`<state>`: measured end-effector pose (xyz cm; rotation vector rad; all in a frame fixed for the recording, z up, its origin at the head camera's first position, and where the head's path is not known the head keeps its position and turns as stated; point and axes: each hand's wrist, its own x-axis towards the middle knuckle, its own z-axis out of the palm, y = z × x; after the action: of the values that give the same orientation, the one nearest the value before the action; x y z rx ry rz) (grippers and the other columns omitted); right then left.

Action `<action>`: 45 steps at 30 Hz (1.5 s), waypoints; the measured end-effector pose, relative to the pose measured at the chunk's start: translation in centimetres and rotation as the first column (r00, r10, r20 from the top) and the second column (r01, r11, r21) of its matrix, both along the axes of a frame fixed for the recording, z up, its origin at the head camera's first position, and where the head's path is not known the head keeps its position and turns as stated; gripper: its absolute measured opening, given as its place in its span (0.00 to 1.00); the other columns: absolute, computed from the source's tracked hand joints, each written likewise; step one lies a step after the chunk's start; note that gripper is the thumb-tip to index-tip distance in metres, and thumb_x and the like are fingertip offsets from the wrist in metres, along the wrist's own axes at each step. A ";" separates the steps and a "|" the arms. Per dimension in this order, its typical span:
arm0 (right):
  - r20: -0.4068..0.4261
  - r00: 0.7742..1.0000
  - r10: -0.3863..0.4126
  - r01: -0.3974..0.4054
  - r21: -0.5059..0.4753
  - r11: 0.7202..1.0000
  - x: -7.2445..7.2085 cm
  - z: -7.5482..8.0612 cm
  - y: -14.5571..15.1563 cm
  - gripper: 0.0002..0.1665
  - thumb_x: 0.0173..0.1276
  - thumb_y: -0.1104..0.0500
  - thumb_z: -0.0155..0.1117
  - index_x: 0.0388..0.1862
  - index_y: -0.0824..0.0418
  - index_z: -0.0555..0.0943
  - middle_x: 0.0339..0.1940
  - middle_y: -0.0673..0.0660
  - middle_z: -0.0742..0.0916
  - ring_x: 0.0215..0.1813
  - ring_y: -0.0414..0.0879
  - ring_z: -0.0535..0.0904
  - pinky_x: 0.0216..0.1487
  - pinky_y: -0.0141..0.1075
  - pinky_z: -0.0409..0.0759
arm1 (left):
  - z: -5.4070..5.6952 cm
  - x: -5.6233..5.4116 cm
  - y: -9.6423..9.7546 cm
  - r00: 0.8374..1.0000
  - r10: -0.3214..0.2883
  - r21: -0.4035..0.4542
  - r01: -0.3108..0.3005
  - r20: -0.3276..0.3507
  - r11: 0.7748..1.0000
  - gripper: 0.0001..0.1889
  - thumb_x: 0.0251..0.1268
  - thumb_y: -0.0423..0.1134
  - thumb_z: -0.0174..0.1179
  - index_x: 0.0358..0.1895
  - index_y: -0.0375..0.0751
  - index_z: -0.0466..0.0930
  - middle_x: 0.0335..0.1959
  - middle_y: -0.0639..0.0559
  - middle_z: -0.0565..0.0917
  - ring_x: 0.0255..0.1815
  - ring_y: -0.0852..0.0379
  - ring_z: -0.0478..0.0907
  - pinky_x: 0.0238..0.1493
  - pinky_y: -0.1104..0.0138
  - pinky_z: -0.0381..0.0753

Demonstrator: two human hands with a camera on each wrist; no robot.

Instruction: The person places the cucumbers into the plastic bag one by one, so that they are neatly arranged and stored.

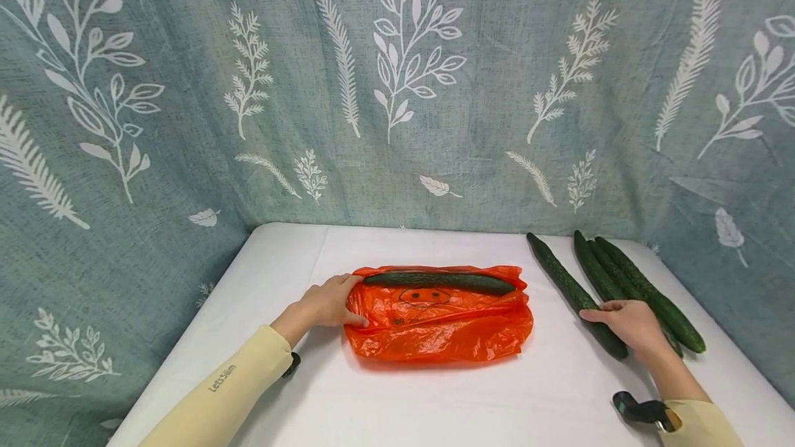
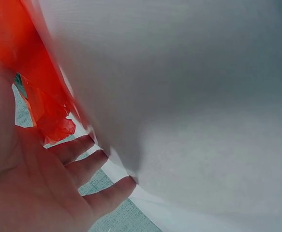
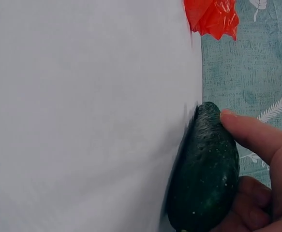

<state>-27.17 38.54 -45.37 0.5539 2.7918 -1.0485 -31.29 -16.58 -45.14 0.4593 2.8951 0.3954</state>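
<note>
An orange-red plastic bag (image 1: 435,336) with a printed face lies on the white table. Along its far side rests a long dark green cucumber (image 1: 435,281), with the bag film around it. My left hand (image 1: 329,302) is at the bag's left end, thumb over the film. In the left wrist view, several fingers (image 2: 85,169) are spread and fairly straight, their tips at the tabletop. To the right, my right hand (image 1: 627,326) holds another cucumber (image 1: 562,278) near its close end. Thumb and curled fingers lie against that cucumber (image 3: 203,179) in the right wrist view.
More cucumbers (image 1: 658,302) lie side by side at the table's right edge, just beyond my right hand. White cloth covers the table (image 1: 435,405). A blue-green leaf-patterned curtain (image 1: 397,178) stands behind the table and on both sides.
</note>
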 end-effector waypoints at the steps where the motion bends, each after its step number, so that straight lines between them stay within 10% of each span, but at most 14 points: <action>1: 0.001 1.000 -0.006 0.006 -0.009 1.000 0.0 0.0 0.0 0.61 0.57 0.31 0.72 0.70 0.77 0.67 0.72 0.81 0.64 0.69 0.78 0.62 0.61 0.65 0.71 | 0.0 0.0 0.0 1.000 0.001 0.002 -0.001 0.000 1.000 0.51 0.52 0.65 0.72 0.77 0.49 0.61 0.77 0.44 0.65 0.76 0.42 0.63 0.67 0.39 0.67; 17: 0.097 0.995 0.036 -0.017 -0.196 0.981 0.3 -0.6 0.9 0.69 0.57 0.27 0.70 0.80 0.68 0.53 0.78 0.80 0.47 0.75 0.80 0.47 0.66 0.70 0.63 | 0.0 0.2 0.1 1.000 0.002 -0.001 -0.002 0.014 1.000 0.50 0.53 0.64 0.71 0.78 0.49 0.60 0.77 0.43 0.64 0.77 0.42 0.62 0.68 0.39 0.66; 45: 0.049 0.999 -0.019 0.029 -0.216 0.976 0.3 -1.6 1.0 0.66 0.59 0.28 0.69 0.79 0.71 0.56 0.79 0.78 0.51 0.77 0.77 0.46 0.71 0.67 0.58 | -0.2 0.0 0.1 1.000 -0.006 -0.003 0.006 0.007 1.000 0.51 0.52 0.65 0.72 0.77 0.49 0.60 0.77 0.44 0.64 0.77 0.42 0.62 0.67 0.40 0.67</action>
<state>-26.88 39.50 -46.96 0.5777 2.5919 -1.3063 -31.29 -16.52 -45.34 0.4646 2.8864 0.3917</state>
